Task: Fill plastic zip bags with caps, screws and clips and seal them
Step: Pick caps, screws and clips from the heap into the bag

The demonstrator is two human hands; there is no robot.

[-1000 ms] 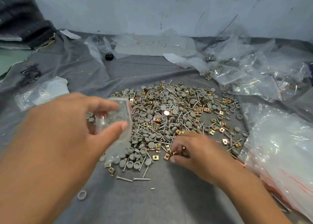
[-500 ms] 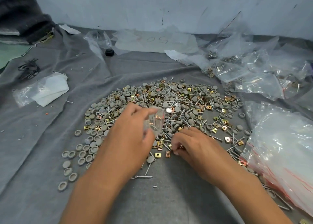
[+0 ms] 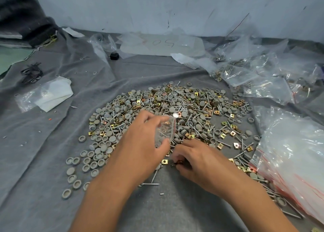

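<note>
Here, left hand (image 3: 142,144) fingers gripping upright zip bag (image 3: 165,130), right hand (image 3: 194,160) fingers pinching clips (image 3: 177,163).

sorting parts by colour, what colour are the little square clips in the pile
Brassy gold, a few more coppery; the square clips show best in the head view, among the grey caps.

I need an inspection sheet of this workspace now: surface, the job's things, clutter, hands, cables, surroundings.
Surface: grey cloth, wrinkled.
Job's things: pile of caps, screws and clips; small zip bag, partly filled; stack of empty bags; filled bags.
Clutter: white tissue in plastic; black clips; small black cap.
Hands: left hand holds the zip bag; right hand pinches small parts.
Cables: thin wire at the wall.
Surroundings: scuffed pale wall.
</note>
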